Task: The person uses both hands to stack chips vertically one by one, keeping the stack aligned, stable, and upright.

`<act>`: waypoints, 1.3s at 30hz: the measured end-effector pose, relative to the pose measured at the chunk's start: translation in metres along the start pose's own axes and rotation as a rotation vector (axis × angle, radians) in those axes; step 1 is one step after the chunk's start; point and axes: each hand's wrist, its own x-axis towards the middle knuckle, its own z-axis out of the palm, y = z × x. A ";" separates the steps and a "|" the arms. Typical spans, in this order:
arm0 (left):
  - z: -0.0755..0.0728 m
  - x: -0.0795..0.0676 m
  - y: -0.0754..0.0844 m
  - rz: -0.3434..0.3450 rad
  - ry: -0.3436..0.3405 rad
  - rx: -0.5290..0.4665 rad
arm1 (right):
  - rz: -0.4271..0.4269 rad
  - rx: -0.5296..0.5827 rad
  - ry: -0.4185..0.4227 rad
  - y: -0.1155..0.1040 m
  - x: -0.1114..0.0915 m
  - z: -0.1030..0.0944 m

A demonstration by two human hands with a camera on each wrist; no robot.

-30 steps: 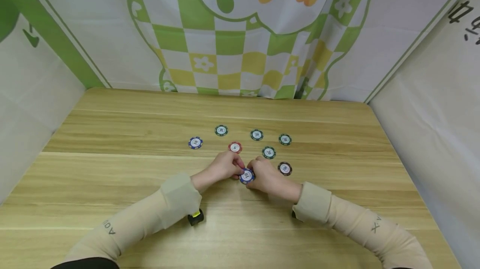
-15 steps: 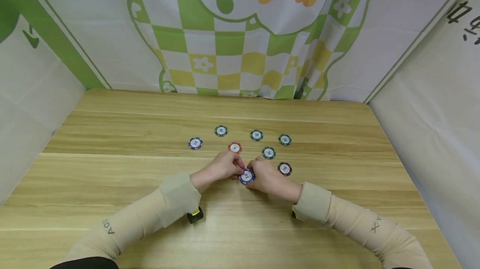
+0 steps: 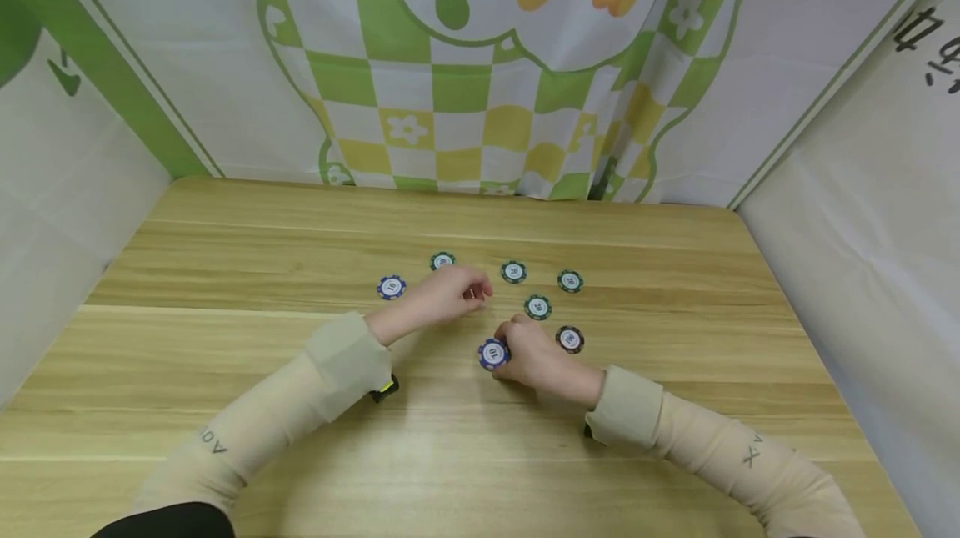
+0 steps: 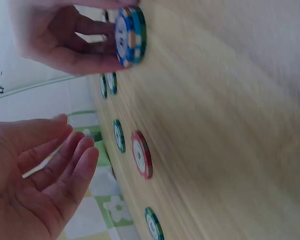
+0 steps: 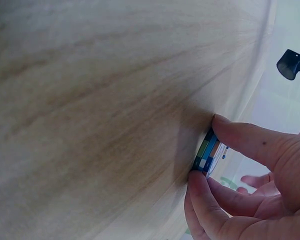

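A short stack of poker chips [image 3: 492, 354] is pinched by its edges in my right hand [image 3: 534, 359], low at the tabletop. Its top chip is blue and marked 10; a green chip [image 4: 142, 36] shows beneath in the left wrist view. My left hand [image 3: 442, 296] holds nothing and hovers with loosely bent fingers. Under it, a red poker chip [image 4: 141, 155] lies flat, visible in the left wrist view but hidden by the hand in the head view. A green chip [image 3: 442, 259] peeks out behind the left hand.
On the wooden table [image 3: 262, 246], a blue chip [image 3: 391, 287] lies left of the left hand. Green chips [image 3: 513, 272] marked 20 lie towards the back right, and a dark 100 chip [image 3: 570, 339] sits beside the right hand. A patterned curtain [image 3: 480, 87] hangs behind the table.
My left hand has let go of the chip stack and moved forward and slightly left, over the red chip. The right hand stays in place, still pinching the stack.
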 end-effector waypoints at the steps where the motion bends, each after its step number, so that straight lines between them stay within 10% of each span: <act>1: 0.000 0.001 0.000 0.011 0.000 0.029 | 0.003 0.000 -0.002 0.000 0.000 0.000; 39: 0.001 0.016 -0.015 0.095 -0.231 0.405 | -0.029 -0.035 0.028 0.000 -0.001 0.001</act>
